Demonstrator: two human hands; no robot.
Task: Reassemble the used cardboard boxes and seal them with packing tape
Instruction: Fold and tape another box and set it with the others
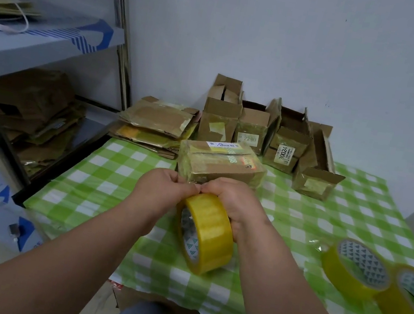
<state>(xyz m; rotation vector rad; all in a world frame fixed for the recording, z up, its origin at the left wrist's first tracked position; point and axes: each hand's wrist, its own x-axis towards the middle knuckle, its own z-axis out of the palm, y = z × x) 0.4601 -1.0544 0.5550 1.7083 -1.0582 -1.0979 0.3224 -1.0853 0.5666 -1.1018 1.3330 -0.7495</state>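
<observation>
A yellow roll of packing tape (207, 233) is held upright above the green checked table (101, 182). My right hand (233, 203) grips the roll from its right side. My left hand (164, 190) pinches the clear tape end at the top of the roll, thumb and fingers meeting the right hand's fingertips. Just beyond both hands lies a closed cardboard box (222, 163) with tape and a white label on top.
Two more tape rolls (357, 269) (412, 301) lie at the right. Several upright open boxes (285, 145) line the back wall, flattened boxes (156, 125) are stacked at back left. A metal shelf (39, 49) with cardboard stands to the left.
</observation>
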